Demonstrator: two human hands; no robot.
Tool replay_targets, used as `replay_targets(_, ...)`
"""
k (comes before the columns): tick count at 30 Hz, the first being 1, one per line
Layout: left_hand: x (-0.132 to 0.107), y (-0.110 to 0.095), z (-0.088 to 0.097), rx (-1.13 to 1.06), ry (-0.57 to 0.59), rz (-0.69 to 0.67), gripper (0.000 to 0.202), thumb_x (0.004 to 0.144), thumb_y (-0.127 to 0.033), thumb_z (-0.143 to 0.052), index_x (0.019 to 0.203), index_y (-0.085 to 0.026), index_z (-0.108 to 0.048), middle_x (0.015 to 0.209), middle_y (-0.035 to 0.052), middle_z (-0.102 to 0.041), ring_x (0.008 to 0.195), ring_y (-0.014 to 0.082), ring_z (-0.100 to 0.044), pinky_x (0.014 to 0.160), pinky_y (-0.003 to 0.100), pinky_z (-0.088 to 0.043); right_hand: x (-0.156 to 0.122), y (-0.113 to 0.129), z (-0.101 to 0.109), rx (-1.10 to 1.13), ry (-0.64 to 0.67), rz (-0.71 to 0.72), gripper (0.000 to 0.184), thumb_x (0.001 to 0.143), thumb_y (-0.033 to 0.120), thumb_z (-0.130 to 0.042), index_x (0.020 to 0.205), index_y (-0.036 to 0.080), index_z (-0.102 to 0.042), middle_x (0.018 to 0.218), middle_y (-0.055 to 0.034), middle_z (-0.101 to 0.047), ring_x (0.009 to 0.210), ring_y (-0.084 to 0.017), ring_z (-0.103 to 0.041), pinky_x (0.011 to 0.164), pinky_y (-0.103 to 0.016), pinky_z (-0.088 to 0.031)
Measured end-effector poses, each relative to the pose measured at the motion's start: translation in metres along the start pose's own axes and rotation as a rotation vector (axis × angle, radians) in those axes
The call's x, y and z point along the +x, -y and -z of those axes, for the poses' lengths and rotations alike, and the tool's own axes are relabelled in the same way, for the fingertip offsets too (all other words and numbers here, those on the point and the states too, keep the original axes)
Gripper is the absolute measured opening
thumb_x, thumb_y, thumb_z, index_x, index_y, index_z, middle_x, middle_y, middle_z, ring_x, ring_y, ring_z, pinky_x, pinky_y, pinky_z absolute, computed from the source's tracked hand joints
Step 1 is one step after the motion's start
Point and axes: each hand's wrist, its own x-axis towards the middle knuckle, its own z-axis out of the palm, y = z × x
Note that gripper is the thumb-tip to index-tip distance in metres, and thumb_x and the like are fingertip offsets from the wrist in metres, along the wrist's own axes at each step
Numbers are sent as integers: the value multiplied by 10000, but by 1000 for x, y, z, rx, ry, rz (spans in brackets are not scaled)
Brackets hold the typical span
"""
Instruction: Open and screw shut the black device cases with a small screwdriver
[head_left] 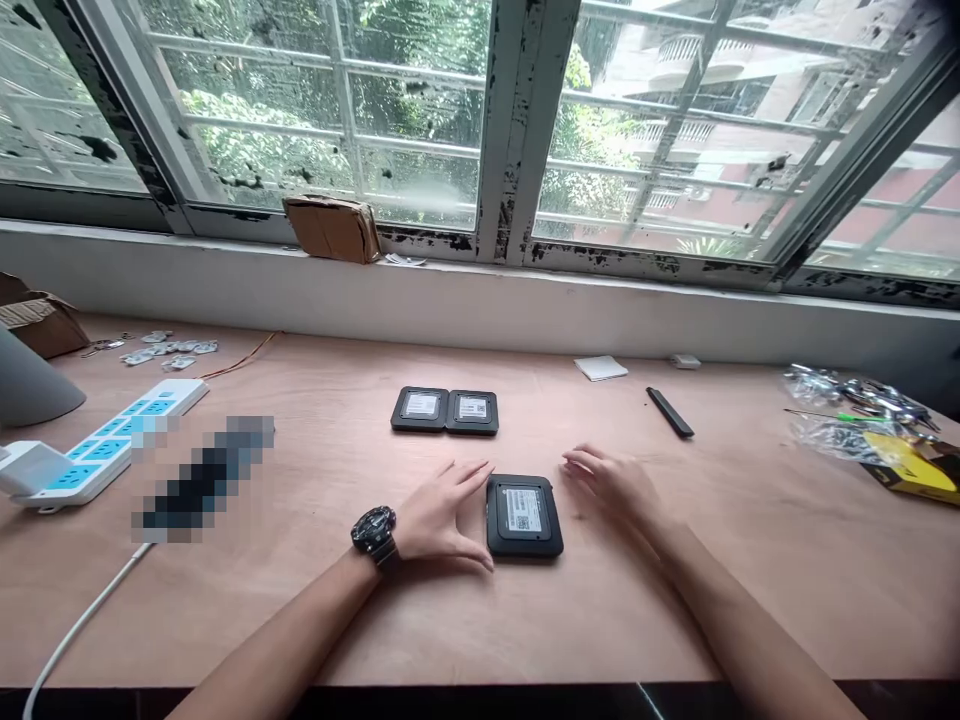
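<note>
A black square device (524, 540) with a white printed label on its upper face lies flat on the wooden table, between my two hands. Along its left side is my left hand (442, 515), thumb and fingers spread apart, the fingertips at or very near its edge. My right hand (615, 487) rests on the table to the right of the device, a small gap away, fingers stretched out and holding nothing. Farther back, two similar black devices (420, 425) (472, 427) lie side by side, labels up.
On the left stand a white power strip (112, 440), a blurred-out dark object (202, 485) and a grey cone-shaped base (34, 385). At back right lie a black strip (670, 413), white paper (600, 368), and bagged metal parts (862, 395) beside a yellow box (915, 470).
</note>
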Motion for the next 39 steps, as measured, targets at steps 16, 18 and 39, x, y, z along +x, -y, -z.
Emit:
replay_targets(16,8,-16,-26,62,-39,47,1228,695,-825,-690,1601,-192,-156,1579,179,-387,1447,388,-374,1236,618,-134,-19,58,4,465,160,-88,401,894,484,-683,1218,253,-628,1013,-49,-733,846,-221,-676,750,-338,-509)
replay_targets(18,8,-16,-26,49,-43,49,1220,687,-802,-718,1594,-198,-170,1572,174,-399,1439,387,-387,1238,615,-134,-14,60,7,450,197,-92,378,892,500,-680,1169,250,-620,989,-39,-728,794,-205,-669,712,-320,-487)
replay_targets(39,7,-10,-29,-47,-63,73,1234,637,-636,-845,1585,-195,-190,1578,185,-383,1444,406,-380,1235,607,-184,21,68,-17,219,198,-78,671,658,830,-693,863,208,-546,926,-77,-636,758,-224,-598,611,-309,-391)
